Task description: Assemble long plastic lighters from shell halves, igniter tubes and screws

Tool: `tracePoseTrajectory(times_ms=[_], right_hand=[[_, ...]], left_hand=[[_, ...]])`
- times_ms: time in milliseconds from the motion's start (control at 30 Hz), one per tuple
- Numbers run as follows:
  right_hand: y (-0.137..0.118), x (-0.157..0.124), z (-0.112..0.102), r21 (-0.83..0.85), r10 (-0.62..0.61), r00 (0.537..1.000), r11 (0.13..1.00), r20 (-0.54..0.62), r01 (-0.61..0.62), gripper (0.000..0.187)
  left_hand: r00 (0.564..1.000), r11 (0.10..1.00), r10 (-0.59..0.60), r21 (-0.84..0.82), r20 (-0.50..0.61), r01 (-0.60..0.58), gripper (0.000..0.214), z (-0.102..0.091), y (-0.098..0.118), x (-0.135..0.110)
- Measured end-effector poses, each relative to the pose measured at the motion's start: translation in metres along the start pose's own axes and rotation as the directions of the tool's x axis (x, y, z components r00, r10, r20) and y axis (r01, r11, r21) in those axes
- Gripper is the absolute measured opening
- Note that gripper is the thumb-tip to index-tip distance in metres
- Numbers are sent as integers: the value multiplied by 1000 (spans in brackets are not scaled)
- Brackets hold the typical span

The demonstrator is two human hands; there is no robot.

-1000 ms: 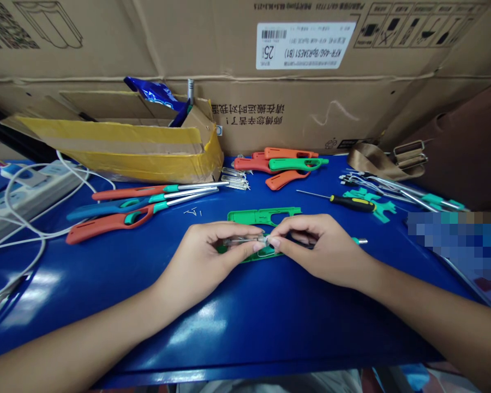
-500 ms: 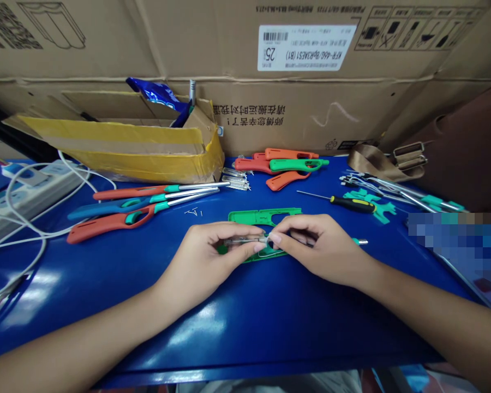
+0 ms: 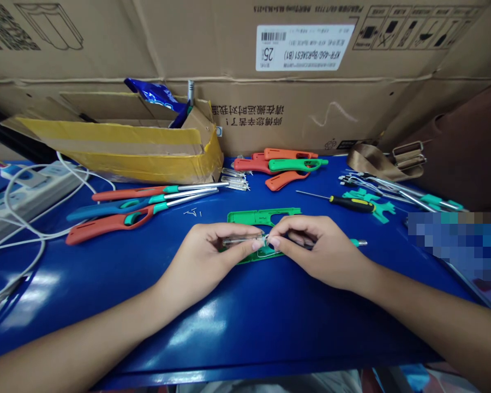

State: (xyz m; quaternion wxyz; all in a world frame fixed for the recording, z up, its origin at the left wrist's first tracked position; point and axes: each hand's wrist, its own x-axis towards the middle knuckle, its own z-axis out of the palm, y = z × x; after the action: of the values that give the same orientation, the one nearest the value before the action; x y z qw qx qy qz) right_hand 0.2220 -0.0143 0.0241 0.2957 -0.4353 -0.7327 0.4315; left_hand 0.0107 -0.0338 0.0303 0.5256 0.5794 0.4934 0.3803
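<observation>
My left hand (image 3: 207, 259) and my right hand (image 3: 315, 248) meet fingertip to fingertip over a green plastic handle shell (image 3: 257, 252) lying on the blue table (image 3: 245, 322). Both hands are closed in a pinch on a small clear and metal part (image 3: 249, 240) held just above that shell. A second green handle shell (image 3: 264, 216) lies just behind my fingers. A thin metal tube tip (image 3: 360, 242) sticks out to the right from under my right hand.
Three finished long lighters (image 3: 143, 204) lie at the left, orange and green handle shells (image 3: 284, 164) at the back. A yellow-handled screwdriver (image 3: 343, 202) and teal parts (image 3: 376, 207) lie at the right. A taped cardboard box (image 3: 139, 144), white cables (image 3: 33, 218) and a power strip (image 3: 20, 191) are on the left.
</observation>
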Motion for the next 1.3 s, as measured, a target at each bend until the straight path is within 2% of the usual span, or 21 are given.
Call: tracePoseTrajectory(times_ms=[100, 167, 267, 333, 467, 600, 700, 867, 1300], right_hand=[[0, 0, 0, -58, -29, 1000, 998, 4, 29, 18], [0, 0, -2, -135, -110, 994, 985, -2, 109, 15], [1, 0, -6, -295, -266, 964, 920, 18, 260, 7], [3, 0, -10, -402, -309, 947, 859, 89, 318, 14], [6, 0, -13, -514, -300, 924, 769, 236, 380, 24], [9, -1, -13, -543, -272, 914, 738, 302, 400, 23], [9, 0, -14, -562, -257, 917, 729, 303, 390, 24], [6, 2, -17, -586, -249, 925, 719, 286, 374, 25], [5, 0, -20, -637, -231, 928, 677, 292, 369, 25]], left_hand=[[1000, 1000, -9, -10, 2, 9, 13, 0, 0, 0], [1000, 1000, -3, 31, 0, 3, 14, -1, 1, 0], [1000, 995, 20, 93, 3, -20, 17, -3, 3, 1], [999, 992, 38, 121, 2, -38, 19, -5, 5, 2], [996, 976, 86, 198, 35, -91, 21, -10, 6, 3], [984, 933, 139, 319, 110, -168, 17, -13, 6, 2], [970, 865, 195, 440, 146, -240, 13, -14, 5, 2], [934, 784, 291, 509, 205, -356, 10, -16, 1, 4], [913, 641, 319, 651, 255, -405, 15, -22, -3, 5]])
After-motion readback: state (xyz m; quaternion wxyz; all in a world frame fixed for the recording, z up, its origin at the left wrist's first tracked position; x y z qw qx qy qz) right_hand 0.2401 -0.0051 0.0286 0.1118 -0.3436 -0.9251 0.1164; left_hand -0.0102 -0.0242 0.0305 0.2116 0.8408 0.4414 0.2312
